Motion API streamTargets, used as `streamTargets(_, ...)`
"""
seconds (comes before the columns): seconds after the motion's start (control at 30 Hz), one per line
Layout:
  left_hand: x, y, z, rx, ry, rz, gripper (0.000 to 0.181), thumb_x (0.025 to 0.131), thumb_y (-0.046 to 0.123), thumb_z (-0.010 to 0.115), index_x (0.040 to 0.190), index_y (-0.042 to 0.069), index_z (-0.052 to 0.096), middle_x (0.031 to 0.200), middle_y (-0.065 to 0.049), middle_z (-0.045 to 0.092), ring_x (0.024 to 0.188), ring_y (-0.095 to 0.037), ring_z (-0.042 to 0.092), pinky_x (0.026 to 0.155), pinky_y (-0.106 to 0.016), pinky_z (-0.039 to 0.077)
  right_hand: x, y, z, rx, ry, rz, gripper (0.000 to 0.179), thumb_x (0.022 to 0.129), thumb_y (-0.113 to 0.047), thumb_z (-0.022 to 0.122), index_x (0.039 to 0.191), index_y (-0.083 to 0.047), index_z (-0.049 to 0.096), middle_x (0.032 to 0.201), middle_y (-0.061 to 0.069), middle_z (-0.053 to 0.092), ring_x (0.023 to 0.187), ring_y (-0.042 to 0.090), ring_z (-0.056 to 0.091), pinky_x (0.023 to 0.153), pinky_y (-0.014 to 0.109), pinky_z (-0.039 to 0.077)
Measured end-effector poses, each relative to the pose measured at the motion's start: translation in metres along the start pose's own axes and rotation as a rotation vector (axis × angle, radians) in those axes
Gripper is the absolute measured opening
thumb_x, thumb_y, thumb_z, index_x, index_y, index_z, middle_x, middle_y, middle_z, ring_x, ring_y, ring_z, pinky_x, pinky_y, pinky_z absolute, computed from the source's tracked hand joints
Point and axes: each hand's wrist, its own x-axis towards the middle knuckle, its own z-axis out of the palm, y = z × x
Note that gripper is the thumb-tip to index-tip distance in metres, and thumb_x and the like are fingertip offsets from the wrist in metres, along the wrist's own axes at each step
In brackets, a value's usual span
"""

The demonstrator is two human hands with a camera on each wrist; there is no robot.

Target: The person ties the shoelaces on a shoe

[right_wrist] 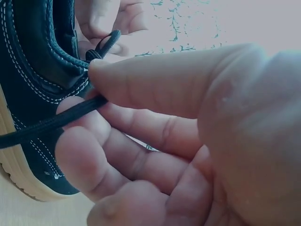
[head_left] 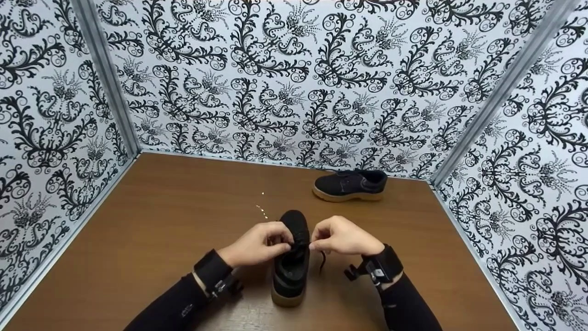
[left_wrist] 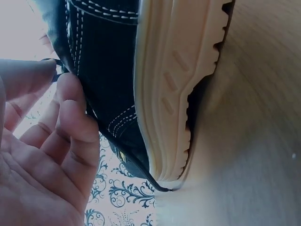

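A black shoe (head_left: pixel 293 223) with white stitching and a tan sole (left_wrist: pixel 164 84) stands upright on the wooden table, toe pointing away from me. My left hand (head_left: pixel 258 243) is at the left of its lacing, thumb and forefinger pinching a black shoelace. From the other side, my right hand (head_left: pixel 342 236) pinches the shoelace (right_wrist: pixel 51 123) between thumb and forefinger, and a loose end hangs down beside the shoe. A small lace loop (right_wrist: pixel 109 42) shows between the two hands in the right wrist view. Along the sole's side in the left wrist view runs another length of lace.
A second dark shoe (head_left: pixel 350 185) with a tan sole lies farther back on the right, toe to the left, near the rear wall. Patterned black-and-white panels (head_left: pixel 285 82) enclose the brown table (head_left: pixel 193 197) at the back and both sides. Small bright specks (head_left: pixel 262 210) show left of the near shoe's toe.
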Motion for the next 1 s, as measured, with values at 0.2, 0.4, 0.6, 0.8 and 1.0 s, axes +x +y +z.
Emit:
streamTargets(0.2,0.0011,0.0035,0.0011,0.058,0.004,0.051,0.010,0.103,0.024,0.084,0.103,0.016,0.078,0.094,0.000,0.068,0.080,-0.009,0.061,0.069,-0.032,0.058,0.0017,-0.0005,0.0019,-0.033,-0.007,-0.020,0.008,0.101,-0.023,0.084,0.094,-0.026,0.082,0.078,-0.014,0.072,0.062,0.004,0.060,0.059,0.023,0.049)
streamTargets(0.4,0.0016,0.0043,0.0025,0.088,0.033,0.078,0.013,0.104,0.021,0.083,0.096,0.015,0.075,0.088,-0.003,0.064,0.077,-0.009,0.058,0.067,-0.031,0.055,0.0011,0.0001,0.0005,-0.067,-0.005,-0.020,0.009,0.100,-0.022,0.084,0.095,-0.027,0.081,0.082,-0.015,0.072,0.066,0.004,0.061,0.062,0.024,0.051)
streamTargets(0.6,0.0021,0.0043,0.0027,0.084,0.039,0.073,0.013,0.104,0.019,0.083,0.096,0.013,0.075,0.089,-0.008,0.065,0.077,-0.012,0.060,0.067,-0.035,0.057,-0.0017,0.0014,-0.0023,-0.023,-0.026,0.010,0.010,0.102,-0.017,0.082,0.096,-0.025,0.081,0.078,-0.011,0.073,0.063,0.009,0.065,0.059,0.025,0.053)
streamTargets(0.8,0.0013,0.0033,0.0030,0.094,0.035,0.069,0.013,0.103,0.019,0.083,0.096,0.013,0.075,0.090,-0.006,0.065,0.078,-0.012,0.061,0.068,-0.031,0.057,-0.0040,0.0046,-0.0054,-0.027,-0.043,0.056,0.009,0.101,-0.016,0.081,0.095,-0.023,0.080,0.074,-0.008,0.073,0.062,0.013,0.067,0.061,0.026,0.052)
streamTargets(1.0,0.0018,0.0045,0.0035,0.111,0.041,0.077,0.013,0.102,0.015,0.084,0.095,0.013,0.074,0.090,-0.005,0.067,0.079,-0.015,0.063,0.069,-0.029,0.056,-0.0048,0.0064,-0.0060,-0.025,-0.017,0.091,0.011,0.101,-0.016,0.081,0.092,-0.022,0.079,0.075,-0.006,0.075,0.061,0.016,0.071,0.061,0.030,0.057)
